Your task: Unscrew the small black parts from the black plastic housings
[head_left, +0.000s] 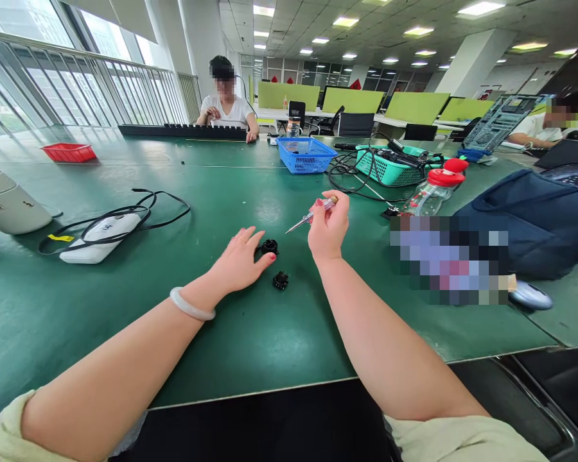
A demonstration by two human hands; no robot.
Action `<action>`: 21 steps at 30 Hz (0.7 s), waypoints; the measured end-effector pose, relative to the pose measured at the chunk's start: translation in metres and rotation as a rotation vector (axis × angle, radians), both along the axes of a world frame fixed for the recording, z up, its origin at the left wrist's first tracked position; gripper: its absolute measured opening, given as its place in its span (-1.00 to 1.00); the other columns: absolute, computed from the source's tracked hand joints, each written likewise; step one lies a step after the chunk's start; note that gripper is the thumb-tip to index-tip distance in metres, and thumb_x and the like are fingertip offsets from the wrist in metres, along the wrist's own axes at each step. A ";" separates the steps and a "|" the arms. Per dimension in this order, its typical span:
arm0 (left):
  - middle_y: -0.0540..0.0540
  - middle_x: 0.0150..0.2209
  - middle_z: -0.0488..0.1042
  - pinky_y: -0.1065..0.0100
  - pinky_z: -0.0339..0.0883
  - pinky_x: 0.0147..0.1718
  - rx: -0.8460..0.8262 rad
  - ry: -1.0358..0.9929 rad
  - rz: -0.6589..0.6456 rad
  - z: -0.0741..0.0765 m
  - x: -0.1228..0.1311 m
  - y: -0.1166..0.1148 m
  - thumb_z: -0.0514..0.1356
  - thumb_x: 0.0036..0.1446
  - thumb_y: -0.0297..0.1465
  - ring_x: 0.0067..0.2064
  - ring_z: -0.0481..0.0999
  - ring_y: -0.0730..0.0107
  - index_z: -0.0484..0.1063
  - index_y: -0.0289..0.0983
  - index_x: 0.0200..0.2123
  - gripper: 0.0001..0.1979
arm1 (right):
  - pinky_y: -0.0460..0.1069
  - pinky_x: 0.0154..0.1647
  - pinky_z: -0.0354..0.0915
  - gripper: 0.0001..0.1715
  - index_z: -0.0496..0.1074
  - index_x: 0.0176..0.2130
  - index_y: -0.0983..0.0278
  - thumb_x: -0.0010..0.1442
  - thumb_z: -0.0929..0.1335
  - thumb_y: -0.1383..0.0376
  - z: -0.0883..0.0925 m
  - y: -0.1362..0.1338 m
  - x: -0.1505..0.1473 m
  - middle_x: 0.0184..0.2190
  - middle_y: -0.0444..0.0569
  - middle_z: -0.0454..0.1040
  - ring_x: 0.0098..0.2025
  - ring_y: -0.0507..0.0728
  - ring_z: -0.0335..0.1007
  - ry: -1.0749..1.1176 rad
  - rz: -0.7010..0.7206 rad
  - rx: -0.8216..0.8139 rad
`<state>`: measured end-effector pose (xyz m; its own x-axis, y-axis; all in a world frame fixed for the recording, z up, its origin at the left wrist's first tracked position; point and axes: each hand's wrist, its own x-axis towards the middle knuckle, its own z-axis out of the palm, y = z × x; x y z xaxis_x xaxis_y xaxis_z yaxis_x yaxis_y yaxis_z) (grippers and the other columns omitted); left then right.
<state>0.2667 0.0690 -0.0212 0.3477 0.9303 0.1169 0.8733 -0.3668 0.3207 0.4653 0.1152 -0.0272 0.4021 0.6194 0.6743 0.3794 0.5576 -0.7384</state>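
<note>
My right hand (329, 226) is closed around a screwdriver (313, 214) with a clear handle, its thin metal tip pointing left and down above the table. My left hand (243, 260) lies low over the green tabletop (270, 340), fingers spread, a pale bangle on the wrist. Beside its thumb and fingertips sits a small round black part (270, 246); whether the fingers touch it I cannot tell. A second small black part (280, 280), uneven in shape, rests a little closer to me.
A white device with a black strap (101, 239) and a red tray (70, 153) lie left. Blue (307, 156) and teal baskets (390, 168), the latter with cables, stand beyond my hands. A bottle (431, 192) and dark bag (530, 218) are right. A person (228, 109) sits opposite.
</note>
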 end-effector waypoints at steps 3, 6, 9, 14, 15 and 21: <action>-0.24 0.47 -0.04 -0.22 -0.11 0.39 -0.097 -0.078 -0.086 0.000 0.017 -0.006 0.02 0.23 0.06 0.48 -0.15 -0.18 -0.10 -0.15 0.44 -0.18 | 0.03 -0.33 0.34 -0.75 0.18 -0.03 0.16 0.36 0.19 0.11 -0.001 0.004 0.003 -0.36 -0.09 0.39 -0.36 0.11 0.45 0.046 -0.035 0.007; -0.23 0.44 0.04 -0.38 -0.16 0.34 -0.092 -0.076 -0.114 -0.001 0.026 -0.013 0.14 0.12 0.13 0.46 -0.10 -0.29 -0.02 -0.04 0.41 -0.12 | 0.00 -0.37 0.34 -0.79 0.17 -0.07 0.16 0.35 0.21 0.12 -0.002 0.008 0.007 -0.39 -0.13 0.38 -0.39 0.09 0.45 0.132 -0.069 0.008; -0.24 0.28 0.27 -0.38 -0.09 0.32 -0.031 -0.078 -0.128 -0.002 0.031 -0.018 0.21 0.06 0.12 0.37 0.13 -0.23 0.25 -0.06 0.28 -0.23 | -0.03 -0.47 0.31 -0.81 0.17 -0.11 0.16 0.33 0.22 0.13 -0.002 0.012 0.009 -0.44 -0.18 0.37 -0.50 0.04 0.39 0.209 -0.084 -0.010; -0.22 0.09 0.39 -0.42 -0.10 0.30 0.034 -0.058 -0.079 -0.005 0.034 -0.018 0.16 0.16 -0.04 0.26 0.26 -0.14 0.47 -0.09 0.06 -0.55 | -0.06 -0.57 0.25 -0.82 0.16 -0.15 0.15 0.31 0.21 0.12 0.001 0.014 0.011 -0.48 -0.22 0.35 -0.59 0.01 0.32 0.247 -0.110 -0.006; -0.23 0.13 0.38 -0.45 -0.15 0.30 0.037 -0.057 -0.066 -0.005 0.033 -0.017 0.16 0.17 -0.04 0.30 0.21 -0.17 0.44 -0.08 0.09 -0.52 | -0.05 -0.56 0.25 -0.82 0.16 -0.15 0.16 0.30 0.22 0.13 0.002 0.014 0.011 -0.48 -0.21 0.35 -0.59 0.02 0.32 0.259 -0.104 -0.006; -0.11 0.29 0.36 -0.53 -0.27 0.30 -0.041 -0.058 -0.071 -0.007 0.029 -0.014 0.02 0.26 -0.09 0.41 0.04 -0.28 0.34 -0.09 0.20 -0.50 | -0.02 -0.42 0.31 -0.82 0.21 -0.13 0.18 0.29 0.24 0.17 0.003 0.009 0.007 -0.47 -0.20 0.38 -0.50 0.06 0.38 0.215 -0.091 0.006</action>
